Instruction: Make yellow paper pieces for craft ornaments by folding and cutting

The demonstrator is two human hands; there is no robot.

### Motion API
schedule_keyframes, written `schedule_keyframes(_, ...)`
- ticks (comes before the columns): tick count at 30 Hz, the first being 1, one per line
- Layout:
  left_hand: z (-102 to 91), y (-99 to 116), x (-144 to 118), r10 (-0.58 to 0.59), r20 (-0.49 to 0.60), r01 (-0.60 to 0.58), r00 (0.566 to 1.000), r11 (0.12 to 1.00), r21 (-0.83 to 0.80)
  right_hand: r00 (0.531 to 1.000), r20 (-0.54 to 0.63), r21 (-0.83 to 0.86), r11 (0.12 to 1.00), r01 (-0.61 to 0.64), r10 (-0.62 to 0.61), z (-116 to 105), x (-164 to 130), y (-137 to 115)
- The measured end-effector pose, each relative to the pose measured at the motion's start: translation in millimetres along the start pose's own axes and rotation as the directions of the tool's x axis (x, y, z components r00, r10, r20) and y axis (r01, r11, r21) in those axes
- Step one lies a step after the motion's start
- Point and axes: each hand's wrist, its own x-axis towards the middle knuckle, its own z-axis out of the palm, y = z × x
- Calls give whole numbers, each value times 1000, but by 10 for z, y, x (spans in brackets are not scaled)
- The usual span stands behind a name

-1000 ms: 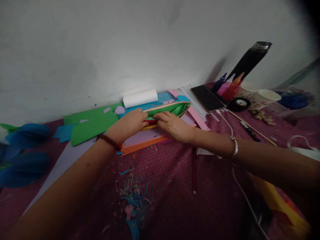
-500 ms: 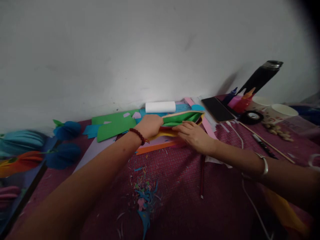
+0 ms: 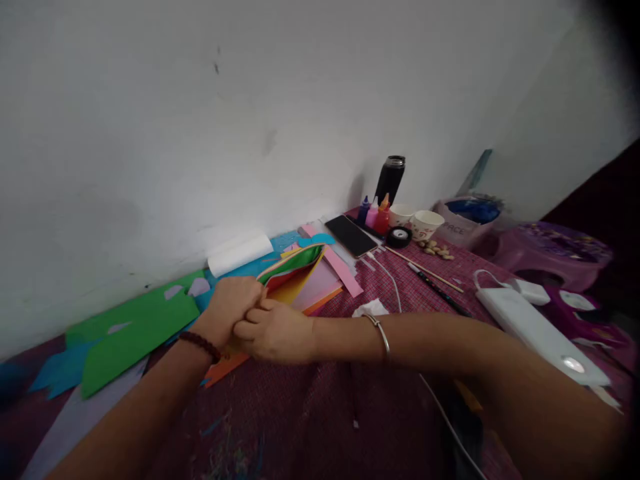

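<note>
Several coloured paper sheets (image 3: pixel 295 268), green, red and yellow with a pale upper edge, stand partly spread like a folded bundle over the other papers. My left hand (image 3: pixel 233 307) is closed on the bundle's near left end. Right beside it, my right hand (image 3: pixel 277 333) has its fingers curled against the same end, touching the left hand. The exact grip of the fingertips is hidden. Beneath lie an orange sheet (image 3: pixel 227 369) and a lilac sheet (image 3: pixel 323 283). Left of my hands are green sheets (image 3: pixel 137 347), and a white paper roll (image 3: pixel 240 253) lies behind.
A phone (image 3: pixel 351 235), glue bottles (image 3: pixel 383 217), a black flask (image 3: pixel 391 179), paper cups (image 3: pixel 428 224), a tape roll (image 3: pixel 399 236) and peanuts (image 3: pixel 436 249) stand at the back right. A white cable (image 3: pixel 393 280) crosses the table towards me. A white power strip (image 3: pixel 543 333) lies right.
The view has swung to the right. My right hand has moved left along the sheets to meet my left hand, and its fingers have gone from flat to curled.
</note>
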Motion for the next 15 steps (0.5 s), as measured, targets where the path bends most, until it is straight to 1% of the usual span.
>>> schedule_keyframes(2,33,42,-25,-35,-9,35,999,998,61,1000,-11,3,1000,10,-10,-29,-87,-10)
schedule_keyframes(3,56,58,-43,-49,-18,51,999,995,89,1000,7,-4,1000,-10,10,-47,-152,16)
schedule_keyframes(5,106,75,-72,-53,-21,55,998,992,118,990,93,-32,994,-102,105,-80,-296,112)
schedule_keyframes(7,150,77,-83,-44,-21,46,999,991,128,965,176,-60,981,-184,192,-121,-420,207)
schedule_keyframes(9,176,75,-76,-34,-20,36,999,991,128,959,195,-63,978,-198,207,-185,-500,239)
schedule_keyframes(12,183,70,-57,-21,-17,23,1000,992,125,960,199,-47,980,-192,197,-354,-568,145)
schedule_keyframes(15,183,72,-42,-18,-20,20,1000,993,120,963,184,-49,980,-193,198,-603,-662,-20)
